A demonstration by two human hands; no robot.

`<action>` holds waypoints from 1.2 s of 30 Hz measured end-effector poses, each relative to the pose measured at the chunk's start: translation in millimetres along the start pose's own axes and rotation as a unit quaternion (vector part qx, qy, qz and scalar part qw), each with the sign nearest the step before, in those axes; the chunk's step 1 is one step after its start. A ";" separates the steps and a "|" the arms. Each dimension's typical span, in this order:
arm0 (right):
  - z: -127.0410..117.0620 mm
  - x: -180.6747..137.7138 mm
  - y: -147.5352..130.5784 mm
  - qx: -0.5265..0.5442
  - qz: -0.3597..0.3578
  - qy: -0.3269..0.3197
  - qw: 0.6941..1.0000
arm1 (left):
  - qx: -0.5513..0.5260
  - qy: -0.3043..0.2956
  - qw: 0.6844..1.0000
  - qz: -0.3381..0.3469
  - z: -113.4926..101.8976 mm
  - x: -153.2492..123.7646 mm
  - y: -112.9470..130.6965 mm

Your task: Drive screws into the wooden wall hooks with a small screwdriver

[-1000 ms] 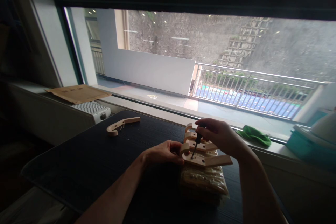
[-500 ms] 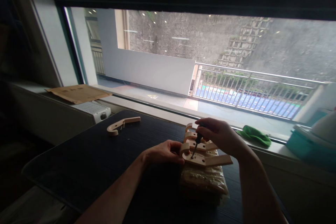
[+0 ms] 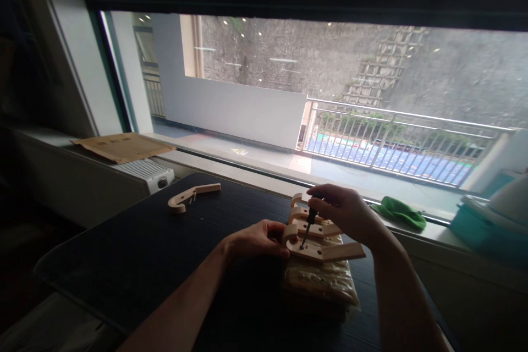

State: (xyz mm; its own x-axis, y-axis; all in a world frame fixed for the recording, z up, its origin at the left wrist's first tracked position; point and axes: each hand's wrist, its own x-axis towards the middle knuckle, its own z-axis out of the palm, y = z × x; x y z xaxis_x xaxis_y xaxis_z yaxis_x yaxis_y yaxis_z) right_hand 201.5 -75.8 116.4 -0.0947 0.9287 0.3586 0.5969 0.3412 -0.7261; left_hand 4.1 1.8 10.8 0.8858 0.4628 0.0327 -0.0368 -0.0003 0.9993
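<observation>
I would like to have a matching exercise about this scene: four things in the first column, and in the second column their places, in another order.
Things:
1. screwdriver
2. green cloth
3. lone curved wooden piece
4. brown paper

Places:
A. on the black table
B. partly over the white slatted unit
C. in the right hand
D. on the windowsill

Right pairs: 1-C, 2-D, 3-A, 4-B

The dark, faintly streaked surface (image 3: 124, 253), rounded at its left corner, carries a pale wooden hook-shaped piece (image 3: 208, 188) lying toward the far edge, tiny slim bits (image 3: 194, 197) close against it, and, rightward, a bundle (image 3: 319, 281) in clear, shiny plastic.
</observation>
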 end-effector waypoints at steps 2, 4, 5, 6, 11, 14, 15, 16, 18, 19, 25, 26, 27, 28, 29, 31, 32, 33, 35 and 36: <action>-0.5 -1.1 -0.3 0.013 0.005 -0.003 1.000 | -0.001 0.001 1.000 -0.002 0.1 -0.3 0.3; -0.1 -1.2 0.0 0.027 0.011 -0.001 1.000 | -0.002 0.001 1.000 -0.005 0.1 -0.4 0.4; 0.2 -0.9 0.4 0.032 0.013 0.000 0.999 | -0.002 0.001 1.000 -0.005 0.0 -0.4 0.5; 0.5 -0.2 0.9 0.034 0.015 0.000 0.999 | -0.002 0.000 1.000 -0.006 0.0 -0.4 0.6; -0.8 2.9 3.8 0.010 0.002 0.002 1.000 | 0.004 0.002 1.000 -0.006 0.3 -0.1 1.2; -2.1 2.2 3.2 -0.006 -0.003 0.007 1.000 | 0.003 0.000 1.000 -0.009 0.4 -0.1 1.7; -2.3 1.5 2.4 -0.006 -0.005 0.005 1.000 | 0.000 0.000 1.000 -0.009 0.4 -0.1 1.7; -2.3 0.6 1.6 -0.003 -0.005 0.002 1.000 | -0.004 0.001 1.000 -0.008 0.3 0.0 1.8; -1.8 -0.9 -0.4 0.014 -0.003 -0.006 1.000 | -0.011 0.006 1.000 -0.007 -0.1 0.1 1.5; -1.5 -1.5 -1.2 0.023 -0.001 -0.010 1.000 | -0.012 0.009 1.000 -0.008 -0.4 0.2 1.1; 0.7 -0.6 -2.4 0.038 0.012 -0.008 0.999 | -0.008 0.015 1.000 -0.017 -2.6 1.0 -3.1; 0.9 -0.2 -2.2 0.035 0.015 -0.007 0.999 | -0.007 0.014 1.000 -0.016 -2.9 1.2 -3.8; 1.0 0.1 -2.0 0.032 0.017 -0.006 0.999 | -0.008 0.013 1.000 -0.015 -3.2 1.3 -4.3; 1.0 0.4 -1.9 0.030 0.018 -0.004 0.999 | -0.009 0.011 1.000 -0.015 -3.4 1.4 -4.6; 0.8 0.6 -1.7 0.026 0.017 -0.003 1.000 | -0.011 0.008 1.000 -0.015 -3.6 1.3 -4.5; 0.1 0.8 -1.7 0.016 0.012 -0.003 1.000 | -0.017 -0.001 1.000 -0.017 -3.8 0.7 -3.7; -0.3 0.8 -1.6 0.008 0.007 -0.003 1.000 | -0.020 -0.005 1.000 -0.019 -3.9 0.2 -3.0; -0.6 0.9 -1.6 -0.001 0.002 -0.002 1.000 | -0.023 -0.008 0.999 -0.021 -4.0 -0.3 -2.5; -0.7 1.1 -1.0 -0.020 -0.003 0.004 1.000 | -0.029 0.003 0.999 -0.025 -4.0 -1.0 -2.2; -0.6 1.1 -0.6 -0.026 -0.004 0.008 1.000 | -0.033 0.014 0.999 -0.028 -4.0 -0.9 -2.8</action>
State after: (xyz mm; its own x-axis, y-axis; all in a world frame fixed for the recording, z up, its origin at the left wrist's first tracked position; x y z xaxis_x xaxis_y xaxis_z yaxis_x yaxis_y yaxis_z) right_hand 201.6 -75.1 117.5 -0.0867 0.9233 0.3742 0.6363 0.3403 -0.6923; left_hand 1.5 4.9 7.9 0.8739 0.4855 -0.0244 -0.0189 0.0841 0.9963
